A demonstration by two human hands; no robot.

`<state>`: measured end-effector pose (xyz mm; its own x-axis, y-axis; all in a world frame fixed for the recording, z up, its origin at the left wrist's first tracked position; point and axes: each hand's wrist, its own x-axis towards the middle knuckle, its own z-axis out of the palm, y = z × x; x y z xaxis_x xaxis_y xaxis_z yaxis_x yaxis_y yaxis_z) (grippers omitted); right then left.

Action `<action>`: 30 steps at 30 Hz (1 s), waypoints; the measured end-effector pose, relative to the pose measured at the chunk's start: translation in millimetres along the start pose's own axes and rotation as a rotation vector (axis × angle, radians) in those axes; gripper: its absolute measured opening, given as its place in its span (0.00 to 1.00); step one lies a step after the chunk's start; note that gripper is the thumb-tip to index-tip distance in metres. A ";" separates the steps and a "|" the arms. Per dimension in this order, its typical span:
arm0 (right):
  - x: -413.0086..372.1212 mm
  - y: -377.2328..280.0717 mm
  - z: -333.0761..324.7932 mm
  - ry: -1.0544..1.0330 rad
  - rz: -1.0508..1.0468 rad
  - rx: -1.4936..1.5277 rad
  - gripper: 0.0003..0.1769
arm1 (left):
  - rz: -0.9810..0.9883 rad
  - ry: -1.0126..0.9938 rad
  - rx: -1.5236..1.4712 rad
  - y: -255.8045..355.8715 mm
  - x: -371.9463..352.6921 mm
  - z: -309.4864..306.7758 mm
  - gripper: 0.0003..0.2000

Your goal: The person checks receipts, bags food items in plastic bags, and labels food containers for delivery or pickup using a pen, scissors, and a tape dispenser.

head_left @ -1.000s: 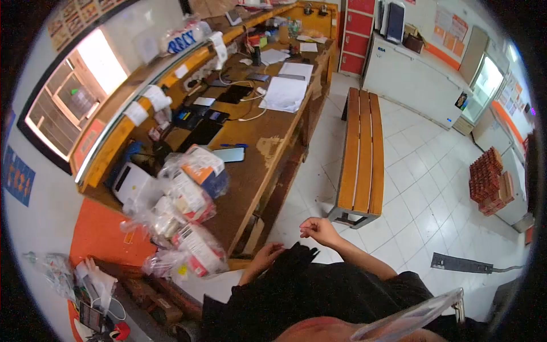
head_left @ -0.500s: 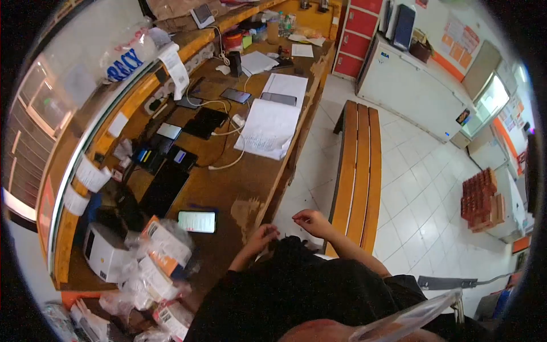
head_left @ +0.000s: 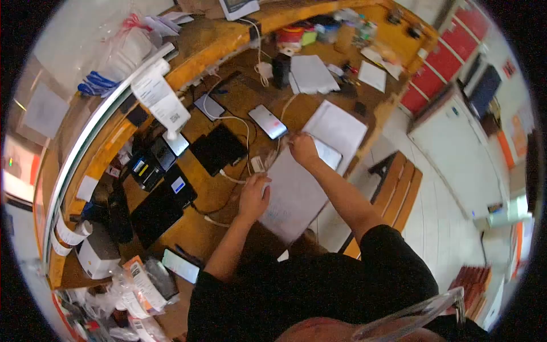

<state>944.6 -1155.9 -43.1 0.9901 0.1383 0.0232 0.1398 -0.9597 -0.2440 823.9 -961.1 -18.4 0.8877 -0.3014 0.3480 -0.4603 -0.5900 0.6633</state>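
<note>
Both hands down on the paper at a pretty cluttered desk

Far left, a white printer (head_left: 98,257) and some bagged packets (head_left: 139,282) are seen at the desk (head_left: 239,97) edge, with a lit phone (head_left: 181,265) just beside them. A big tablet (head_left: 156,210) is laid further in, and a small tablet (head_left: 218,149) above it, with a white cable (head_left: 231,118) looped past. The left hand (head_left: 253,196) is laid palm down on the left edge of the paper (head_left: 290,196), fingers stretched out loosely with nothing gripped, and a white plug (head_left: 257,165) is just beyond the fingertips. The right hand (head_left: 302,149) is set at the paper's top edge, fingers curled under. Whether anything is pinched there can't be told. A second phone (head_left: 268,121) is lying just above that hand. A bench (head_left: 401,182) is seen off to the right, down on the floor.
</note>
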 end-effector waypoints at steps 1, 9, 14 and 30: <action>20.3 5.5 5.9 -0.008 -0.043 0.003 0.16 | -0.003 0.036 0.088 -7.6 24.7 7.5 0.11; 49.3 20.5 18.6 -0.112 -0.053 -0.257 0.16 | -0.202 -0.226 0.568 -78.9 107.5 67.8 0.14; 54.2 43.6 33.7 -0.175 -0.216 -0.194 0.08 | -0.465 -0.408 0.698 -48.4 110.0 56.5 0.12; 221.7 29.2 27.2 -0.164 -0.129 -0.025 0.28 | -0.692 0.818 -0.302 25.2 40.9 -2.0 0.04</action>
<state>1167.9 -1146.6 -71.5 0.9491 0.2966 -0.1058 0.2676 -0.9368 -0.2252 848.5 -986.8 13.9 0.7333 0.6726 0.0993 0.0511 -0.2002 0.9784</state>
